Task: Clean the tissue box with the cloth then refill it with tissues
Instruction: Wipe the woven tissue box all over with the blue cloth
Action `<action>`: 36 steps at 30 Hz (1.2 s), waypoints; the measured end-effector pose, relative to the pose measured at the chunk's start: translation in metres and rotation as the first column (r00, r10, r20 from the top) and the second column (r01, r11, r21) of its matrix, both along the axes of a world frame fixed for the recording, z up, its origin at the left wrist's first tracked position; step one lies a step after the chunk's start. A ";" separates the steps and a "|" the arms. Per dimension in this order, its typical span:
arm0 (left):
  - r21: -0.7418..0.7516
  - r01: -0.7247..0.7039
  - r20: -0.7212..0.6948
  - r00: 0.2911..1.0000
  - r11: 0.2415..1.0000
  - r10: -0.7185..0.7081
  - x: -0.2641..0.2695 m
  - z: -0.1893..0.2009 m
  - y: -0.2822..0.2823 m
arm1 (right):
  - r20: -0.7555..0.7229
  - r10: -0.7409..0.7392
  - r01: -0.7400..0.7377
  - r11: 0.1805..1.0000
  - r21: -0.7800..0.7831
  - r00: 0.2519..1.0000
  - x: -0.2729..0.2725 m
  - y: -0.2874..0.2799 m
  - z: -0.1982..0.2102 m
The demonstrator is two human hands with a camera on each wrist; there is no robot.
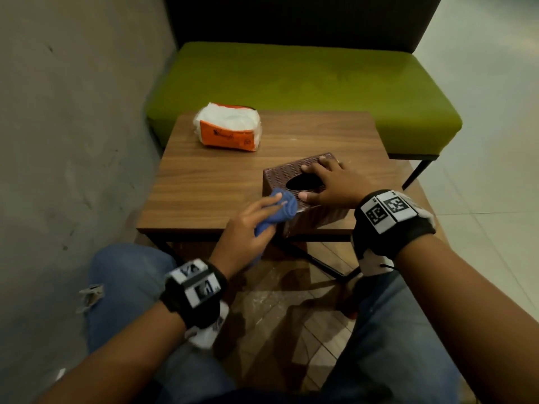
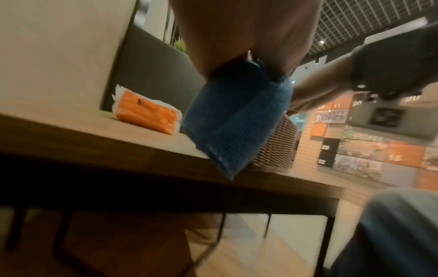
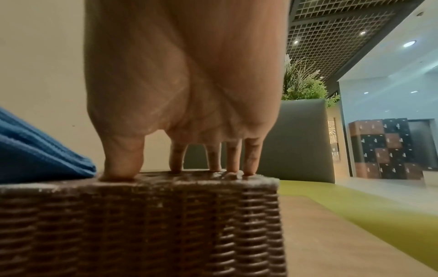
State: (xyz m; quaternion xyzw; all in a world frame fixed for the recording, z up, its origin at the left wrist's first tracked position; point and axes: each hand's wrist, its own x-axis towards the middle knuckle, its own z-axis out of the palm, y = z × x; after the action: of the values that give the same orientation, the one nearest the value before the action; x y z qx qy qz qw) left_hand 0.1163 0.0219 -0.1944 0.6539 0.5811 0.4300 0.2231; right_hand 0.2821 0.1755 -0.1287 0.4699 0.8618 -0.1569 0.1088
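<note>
Tissue box [image 1: 303, 191] upright, slot upward

I see a small wood-grain worktop [image 1: 221, 170] on dark metal legs, with two things lying directly on it. The brown woven tissue box [image 1: 294, 173] sits near the worktop's near right corner, under my right-hand fingers [image 1: 313, 167], which rest on its top. The orange-and-white tissue pack [image 1: 227, 129] lies flat well beyond my fingers, toward the far left corner, apart from the box.
</note>
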 end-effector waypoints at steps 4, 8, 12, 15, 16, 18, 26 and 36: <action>-0.027 -0.170 0.026 0.985 0.985 0.171 -0.028 0.007 0.049 | -0.031 -0.011 0.010 1.000 -0.024 0.999 0.000 -0.004 0.001; -0.019 -0.074 0.008 0.997 0.997 0.074 -0.005 -0.007 0.018 | -0.024 -0.031 0.031 0.999 -0.017 0.999 0.000 -0.005 0.001; 0.054 0.091 -0.079 0.993 0.994 -0.086 0.001 -0.014 -0.008 | -0.023 -0.033 0.033 0.999 -0.003 0.999 0.000 -0.005 0.000; 0.022 -0.040 0.030 0.999 0.999 0.039 -0.008 -0.006 0.022 | -0.022 -0.033 0.033 0.999 0.001 0.999 -0.002 -0.007 -0.001; 0.004 -0.098 0.080 0.992 0.995 0.097 -0.011 -0.002 0.032 | -0.023 -0.033 0.033 0.999 -0.004 0.999 -0.001 -0.008 0.000; -0.032 -0.189 0.145 0.971 0.981 0.192 -0.017 0.003 0.050 | -0.023 -0.036 0.035 0.999 -0.014 0.999 0.000 -0.008 0.001; -0.039 -0.283 0.110 0.952 0.958 0.286 0.020 0.000 0.012 | -0.007 -0.068 0.068 0.998 0.016 0.998 -0.005 -0.013 0.005; -0.149 -0.348 -0.012 0.936 0.925 0.351 -0.037 0.019 0.054 | 0.015 -0.030 0.028 0.996 0.087 0.999 -0.012 -0.021 0.021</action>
State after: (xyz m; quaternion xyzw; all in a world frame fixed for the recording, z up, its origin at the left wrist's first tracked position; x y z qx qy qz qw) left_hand 0.0796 0.0757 -0.1753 0.5182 0.7170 0.4233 0.1955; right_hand 0.2705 0.1547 -0.1076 0.4879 0.8600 -0.1170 0.0929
